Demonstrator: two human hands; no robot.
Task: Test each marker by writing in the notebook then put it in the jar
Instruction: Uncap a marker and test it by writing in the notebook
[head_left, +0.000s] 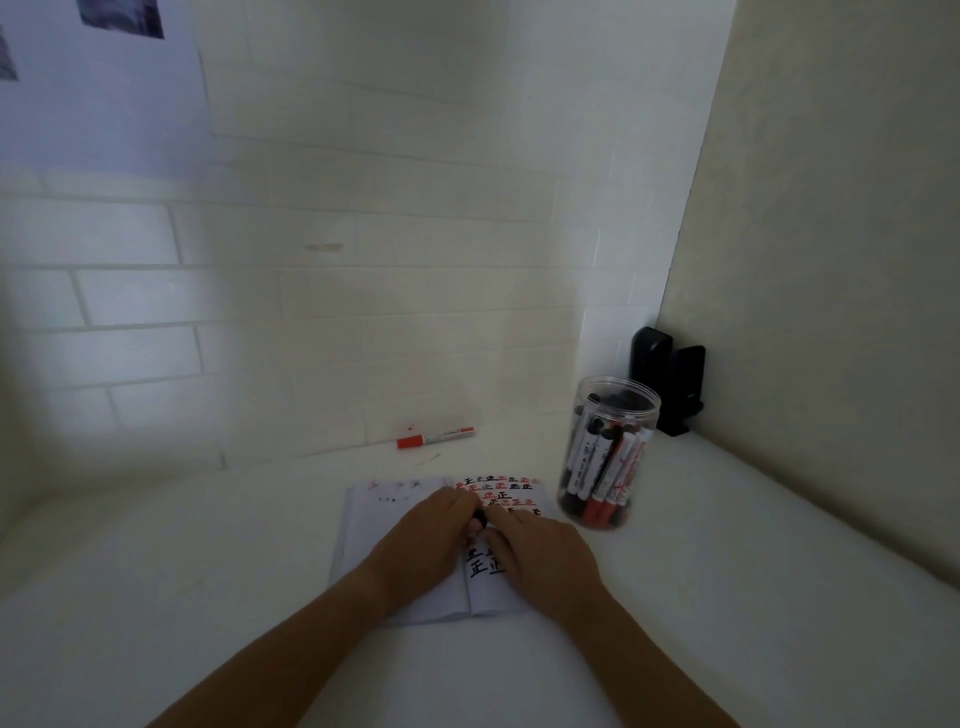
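Both hands meet fingertip to fingertip, left hand (426, 540) and right hand (540, 551) pinching together.

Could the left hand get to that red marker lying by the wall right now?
Probably yes. Nothing stands between the left hand and the red marker; only bare table and the notebook lie there. But both hands appear busy with a black marker, so it should let go first.
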